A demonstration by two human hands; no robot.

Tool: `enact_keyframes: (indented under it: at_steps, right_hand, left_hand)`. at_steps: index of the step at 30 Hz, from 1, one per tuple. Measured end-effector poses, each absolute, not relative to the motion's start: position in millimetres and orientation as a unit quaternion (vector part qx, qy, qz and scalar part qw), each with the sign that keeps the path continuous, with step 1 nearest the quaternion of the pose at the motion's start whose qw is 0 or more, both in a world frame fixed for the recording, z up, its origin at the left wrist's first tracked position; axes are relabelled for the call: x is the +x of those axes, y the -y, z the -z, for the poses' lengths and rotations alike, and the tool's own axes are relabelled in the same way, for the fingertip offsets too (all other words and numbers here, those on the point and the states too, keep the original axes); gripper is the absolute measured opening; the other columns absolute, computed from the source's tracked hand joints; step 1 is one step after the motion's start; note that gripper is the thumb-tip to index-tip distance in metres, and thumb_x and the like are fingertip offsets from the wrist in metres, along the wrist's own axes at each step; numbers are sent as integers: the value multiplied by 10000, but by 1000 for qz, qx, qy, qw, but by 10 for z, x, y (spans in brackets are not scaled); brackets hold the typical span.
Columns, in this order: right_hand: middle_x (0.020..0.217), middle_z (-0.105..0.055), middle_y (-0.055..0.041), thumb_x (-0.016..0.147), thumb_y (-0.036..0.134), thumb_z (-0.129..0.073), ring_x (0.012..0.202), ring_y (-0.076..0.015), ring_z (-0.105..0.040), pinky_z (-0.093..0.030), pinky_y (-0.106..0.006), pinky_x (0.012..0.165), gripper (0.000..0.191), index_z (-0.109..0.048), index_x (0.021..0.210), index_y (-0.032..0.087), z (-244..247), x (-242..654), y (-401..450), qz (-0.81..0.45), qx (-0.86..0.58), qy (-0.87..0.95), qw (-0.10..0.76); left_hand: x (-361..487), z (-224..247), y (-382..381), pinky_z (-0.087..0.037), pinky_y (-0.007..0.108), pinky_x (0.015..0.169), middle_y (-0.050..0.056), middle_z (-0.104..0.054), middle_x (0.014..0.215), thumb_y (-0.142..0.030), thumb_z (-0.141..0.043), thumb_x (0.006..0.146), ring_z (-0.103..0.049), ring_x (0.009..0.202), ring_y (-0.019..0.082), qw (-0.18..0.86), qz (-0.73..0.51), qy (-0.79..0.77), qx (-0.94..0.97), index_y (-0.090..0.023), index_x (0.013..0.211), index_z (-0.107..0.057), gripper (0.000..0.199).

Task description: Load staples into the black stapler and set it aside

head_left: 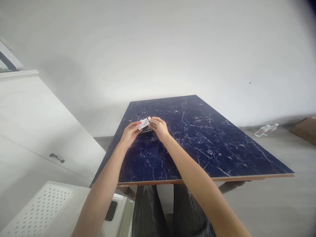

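Observation:
A small white box with red markings (pixel 144 123) is held up above the blue marbled table (pixel 197 141). My left hand (pixel 130 133) pinches its left end between thumb and fingers. At its right end my right hand (pixel 159 126) grips it with closed fingers. Just beneath the box, a dark object with shiny edges (pixel 147 130) shows between the hands; the box and fingers partly cover it, and what it is cannot be made out.
On the left stand a white cabinet (pixel 49 115) with a dark handle and a white perforated surface (pixel 41 210). A black phone-like object (pixel 111 211) lies beside my left forearm. Clear plastic bottles (pixel 263 130) and a brown box (pixel 304 130) are on the floor at right.

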State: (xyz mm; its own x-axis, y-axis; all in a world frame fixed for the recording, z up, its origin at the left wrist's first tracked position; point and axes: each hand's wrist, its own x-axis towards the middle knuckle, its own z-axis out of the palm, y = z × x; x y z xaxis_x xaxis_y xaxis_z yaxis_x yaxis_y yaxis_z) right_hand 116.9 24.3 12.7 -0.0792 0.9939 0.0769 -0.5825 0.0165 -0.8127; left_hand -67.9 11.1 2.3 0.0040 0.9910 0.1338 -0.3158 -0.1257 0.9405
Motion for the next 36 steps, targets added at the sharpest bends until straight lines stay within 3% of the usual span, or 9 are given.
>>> enact_keyframes:
  at_steps: [11,16,20,23,26,30,36]
  right_hand:
    - [874,-727,-36,654,284,-803,848,-161,-693,-549,-328,907,218,-704,810,170,-112,1148,-234,-624,-276,374,628]
    - [849,-733,-37,717,366,-757,817,-165,-686,-547,-328,877,227,-744,834,172,-86,1110,-247,-598,-295,447,596]
    - [908,-741,-38,821,424,-617,815,-179,-684,-545,-312,797,268,-735,889,193,-94,1205,-303,-488,-386,495,606]
    - [969,-743,-32,877,393,-521,880,-194,-679,-515,-325,857,269,-714,936,217,-69,1394,-377,-351,-520,488,606]
    - [1042,-736,-61,866,307,-526,996,-229,-665,-475,-353,941,247,-701,1012,212,-1,1578,-449,-254,-628,514,526]
    - [1087,-728,-111,852,274,-566,1053,-260,-664,-471,-348,943,287,-688,1095,183,80,1653,-489,-252,-671,565,409]
    - [1085,-748,-96,860,266,-566,1056,-270,-678,-482,-339,922,283,-696,1101,191,81,1491,-427,-270,-634,621,374]
  left_hand:
    - [-657,-52,-78,-573,309,851,49,-742,1049,-250,-873,681,-690,1008,201,568,-599,-343,449,-194,918,-731,283]
    - [-646,-43,-90,-575,288,810,38,-745,1011,-249,-891,647,-694,954,182,567,-598,-347,447,-203,905,-726,309]
    - [-646,-32,-91,-559,249,703,38,-749,967,-295,-876,667,-689,845,160,528,-600,-376,468,-198,904,-735,292]
    - [-647,-6,-81,-549,252,664,58,-751,971,-312,-856,697,-690,844,183,485,-563,-410,528,-179,917,-750,279]
    - [-641,4,-66,-570,273,727,91,-741,1099,-305,-834,733,-691,950,215,502,-539,-398,547,-166,984,-766,295]
    - [-657,-38,-45,-575,316,910,120,-676,1296,-253,-802,772,-644,1160,263,578,-539,-336,513,-164,1124,-759,365]
    - [-701,-57,-28,-578,304,966,81,-671,1320,-179,-819,752,-605,1245,273,598,-532,-324,504,-196,1139,-760,391]
